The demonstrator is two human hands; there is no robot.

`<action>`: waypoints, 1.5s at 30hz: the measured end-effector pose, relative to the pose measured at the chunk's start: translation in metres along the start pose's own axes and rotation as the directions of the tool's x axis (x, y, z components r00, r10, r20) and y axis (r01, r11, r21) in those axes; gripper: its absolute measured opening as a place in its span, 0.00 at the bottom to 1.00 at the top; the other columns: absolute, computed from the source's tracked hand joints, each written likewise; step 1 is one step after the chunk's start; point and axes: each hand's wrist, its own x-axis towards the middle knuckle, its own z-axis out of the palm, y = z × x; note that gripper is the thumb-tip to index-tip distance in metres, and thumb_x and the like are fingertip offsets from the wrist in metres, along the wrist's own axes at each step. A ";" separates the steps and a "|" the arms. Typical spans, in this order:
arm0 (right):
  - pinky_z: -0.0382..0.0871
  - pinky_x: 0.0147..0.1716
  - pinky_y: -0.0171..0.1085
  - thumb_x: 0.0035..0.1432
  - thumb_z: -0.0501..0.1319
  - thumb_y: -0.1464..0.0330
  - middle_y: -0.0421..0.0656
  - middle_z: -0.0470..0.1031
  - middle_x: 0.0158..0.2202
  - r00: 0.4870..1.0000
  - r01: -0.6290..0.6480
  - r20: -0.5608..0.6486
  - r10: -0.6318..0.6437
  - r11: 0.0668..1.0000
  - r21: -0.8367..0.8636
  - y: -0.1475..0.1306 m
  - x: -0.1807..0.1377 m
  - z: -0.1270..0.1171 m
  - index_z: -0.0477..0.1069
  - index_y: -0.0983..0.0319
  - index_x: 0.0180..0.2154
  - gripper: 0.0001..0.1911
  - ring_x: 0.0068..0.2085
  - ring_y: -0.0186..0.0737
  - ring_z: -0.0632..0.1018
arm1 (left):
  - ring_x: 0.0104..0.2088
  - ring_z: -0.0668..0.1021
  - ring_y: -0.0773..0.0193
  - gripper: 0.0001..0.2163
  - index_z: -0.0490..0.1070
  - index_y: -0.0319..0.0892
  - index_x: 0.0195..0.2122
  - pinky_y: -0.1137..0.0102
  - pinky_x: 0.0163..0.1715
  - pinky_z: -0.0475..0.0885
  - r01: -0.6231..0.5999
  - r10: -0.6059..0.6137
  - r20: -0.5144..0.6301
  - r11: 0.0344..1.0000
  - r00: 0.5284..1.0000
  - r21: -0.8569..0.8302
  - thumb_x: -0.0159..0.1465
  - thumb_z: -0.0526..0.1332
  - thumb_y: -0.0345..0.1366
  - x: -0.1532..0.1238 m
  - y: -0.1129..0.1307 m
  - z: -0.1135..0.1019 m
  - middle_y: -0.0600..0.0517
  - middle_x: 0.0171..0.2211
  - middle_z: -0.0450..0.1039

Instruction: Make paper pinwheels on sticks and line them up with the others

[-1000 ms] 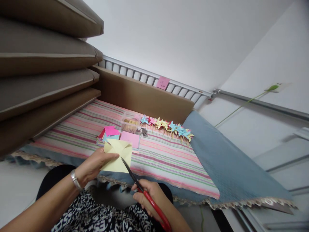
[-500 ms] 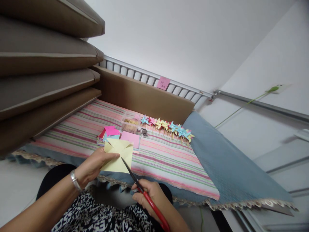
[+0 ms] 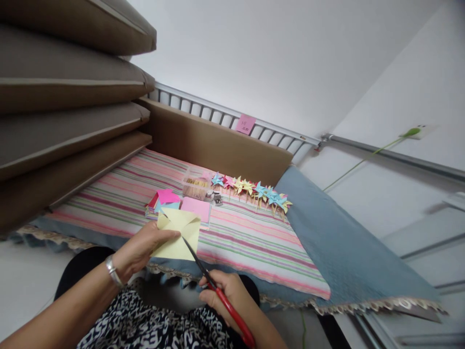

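Note:
My left hand pinches a pale yellow paper square by its left side, thumb on top. Slits run inward from the paper's upper corners. My right hand is closed around the red handles of a pair of scissors. Their dark blades reach up and left, with the tip near the middle of the paper. Behind the paper lie a stack of coloured paper and a pink paper pad. Farther off stand a clear plastic box of thin sticks and a small metal-looking item.
A row of paper pinwheels lies along the back of the striped cloth. Stacked brown cushions rise on the left. A brown panel borders the back, with a pink note on the rail above. Blue fabric covers the right side.

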 end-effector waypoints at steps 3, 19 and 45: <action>0.49 0.17 0.30 0.46 0.64 0.64 0.32 0.56 0.14 1.000 0.008 0.006 -0.008 1.000 -0.026 0.001 0.000 -0.002 0.74 0.61 0.31 0.09 0.17 0.28 0.55 | 0.26 0.79 0.58 0.16 0.76 0.33 0.40 0.71 0.25 0.73 0.005 -0.005 -0.005 1.000 1.000 -0.004 0.49 0.68 0.31 0.001 -0.001 0.000 0.42 0.32 0.80; 0.61 0.50 0.38 0.49 0.54 0.79 0.44 0.72 0.52 0.999 0.018 -0.022 -0.031 0.906 -0.424 0.102 0.046 -0.049 0.66 0.56 0.54 0.29 0.52 0.45 0.72 | 0.24 0.80 0.55 0.12 0.74 0.32 0.34 0.68 0.23 0.74 0.061 -0.091 -0.227 0.989 0.970 -0.134 0.47 0.68 0.27 0.046 -0.018 -0.048 0.41 0.27 0.80; 0.72 0.36 0.39 0.54 0.58 0.56 0.46 0.79 0.37 0.962 0.155 -0.263 -0.071 0.937 0.313 0.013 0.121 0.027 0.73 0.63 0.41 0.20 0.38 0.44 0.79 | 0.31 0.80 0.54 0.22 0.70 0.33 0.47 0.64 0.34 0.74 0.043 -0.060 -0.126 0.990 0.990 -0.133 0.50 0.67 0.32 0.054 -0.027 -0.026 0.42 0.34 0.80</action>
